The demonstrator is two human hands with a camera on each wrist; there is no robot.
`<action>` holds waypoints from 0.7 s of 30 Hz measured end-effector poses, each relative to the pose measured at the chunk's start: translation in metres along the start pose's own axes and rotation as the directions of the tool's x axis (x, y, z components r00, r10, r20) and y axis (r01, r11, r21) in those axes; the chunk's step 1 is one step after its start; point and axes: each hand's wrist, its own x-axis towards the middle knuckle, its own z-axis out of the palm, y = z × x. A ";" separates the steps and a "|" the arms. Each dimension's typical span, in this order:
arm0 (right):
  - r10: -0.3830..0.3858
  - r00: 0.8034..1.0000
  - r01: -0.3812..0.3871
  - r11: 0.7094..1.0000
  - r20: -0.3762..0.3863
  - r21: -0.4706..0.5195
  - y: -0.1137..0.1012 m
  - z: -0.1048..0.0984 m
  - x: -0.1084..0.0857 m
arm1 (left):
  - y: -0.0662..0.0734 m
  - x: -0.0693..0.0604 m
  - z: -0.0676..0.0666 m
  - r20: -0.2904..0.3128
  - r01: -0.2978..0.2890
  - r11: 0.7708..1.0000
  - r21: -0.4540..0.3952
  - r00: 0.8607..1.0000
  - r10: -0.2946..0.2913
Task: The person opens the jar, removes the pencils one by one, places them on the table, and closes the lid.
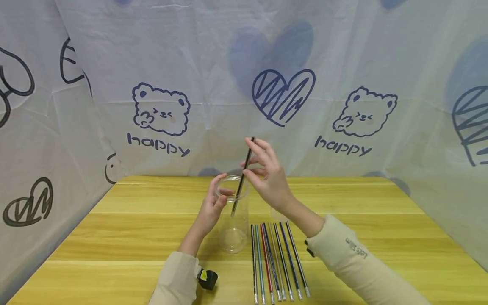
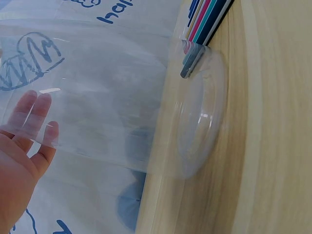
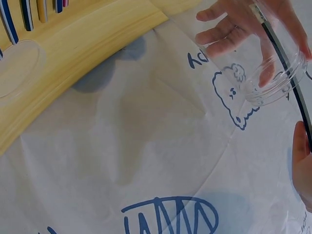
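A tall clear plastic jar (image 1: 233, 231) stands upright on the wooden table, its mouth facing up. My left hand (image 1: 209, 209) holds it near the rim, thumb on the near side and fingers round the left and far sides. Above the mouth, my right hand (image 1: 270, 180) pinches a dark pencil (image 1: 247, 157) between thumb and fingers. The pencil slants, its lower end inside the jar and well above the bottom. That lower end carries a pale eraser tip (image 3: 257, 12) in the right wrist view.
Several pencils (image 1: 275, 254) in different colours lie side by side right of the jar, eraser ends toward me. A clear round disc (image 3: 20, 68), perhaps a lid, lies beyond them, partly behind my right wrist. A printed white cloth (image 1: 221, 118) hangs behind the wooden table (image 1: 145, 237).
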 end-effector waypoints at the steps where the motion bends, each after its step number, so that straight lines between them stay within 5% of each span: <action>1: 0.002 1.000 -0.002 1.000 -0.010 0.014 0.000 0.000 0.000 | 0.000 0.000 0.000 0.000 0.002 1.000 -0.001 1.000 -0.002; 14: -0.024 0.979 0.040 0.996 -0.205 0.074 -0.003 -0.007 0.005 | 0.002 -0.001 0.000 -0.005 0.007 1.000 0.023 1.000 -0.007; 21: -0.027 0.972 0.044 0.997 -0.234 0.068 -0.004 -0.013 0.005 | 0.001 0.000 0.000 -0.006 0.001 1.000 0.013 1.000 -0.001</action>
